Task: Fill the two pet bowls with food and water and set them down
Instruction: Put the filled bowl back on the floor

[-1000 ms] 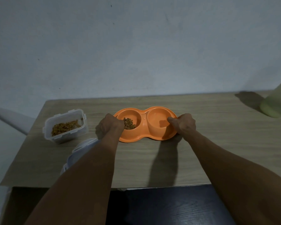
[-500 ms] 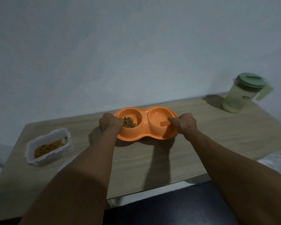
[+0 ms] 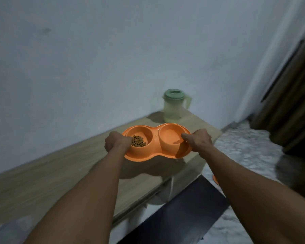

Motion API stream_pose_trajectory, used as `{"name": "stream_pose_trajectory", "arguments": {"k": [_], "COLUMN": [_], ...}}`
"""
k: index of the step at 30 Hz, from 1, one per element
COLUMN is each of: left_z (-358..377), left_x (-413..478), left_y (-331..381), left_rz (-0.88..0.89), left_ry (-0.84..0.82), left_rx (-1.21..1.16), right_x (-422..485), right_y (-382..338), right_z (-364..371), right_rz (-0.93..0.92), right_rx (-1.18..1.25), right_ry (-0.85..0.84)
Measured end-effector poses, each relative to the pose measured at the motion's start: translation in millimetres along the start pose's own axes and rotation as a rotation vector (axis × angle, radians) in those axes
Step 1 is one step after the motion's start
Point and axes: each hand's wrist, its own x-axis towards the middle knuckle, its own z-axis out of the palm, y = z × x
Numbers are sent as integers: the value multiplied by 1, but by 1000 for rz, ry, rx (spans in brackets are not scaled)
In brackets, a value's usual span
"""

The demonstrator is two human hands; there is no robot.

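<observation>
the orange double bowl (image 3: 156,147) hangs just above the bench (image 3: 60,173), near its 3 o'clock end. kibble (image 3: 138,141) sits in the 9 o'clock cup; whether the 3 o'clock cup holds water i cannot tell. it looks like light, stiff, smooth plastic, so the end rims are the sound hold, kept level. the left grip (image 3: 115,143) curls round the 9 o'clock rim, the right grip (image 3: 198,140) round the 3 o'clock rim. a lidded green jug (image 3: 174,106) stands at 12 o'clock by the wall (image 3: 77,67). speckled floor (image 3: 245,150) lies at 3 o'clock.
</observation>
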Motion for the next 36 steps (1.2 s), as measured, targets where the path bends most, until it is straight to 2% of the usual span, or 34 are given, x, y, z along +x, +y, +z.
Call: {"name": "stream_pose_trajectory", "arguments": {"k": [15,25,36], "left_z": [247,375,530], "left_x": [-156,-173,-119], "left_y": [163,259,393], "left_rz": [135,214,188], "left_ry": [-185,-243,-290], "left_rx": [34,79,43], "right_x": [114,217,411], "right_y": [187,256,279], "right_z": [-254,-330,-389], "right_rz": [172,263,301], "right_rx": [11,16,-11], "right_ry": [179,245,230]}}
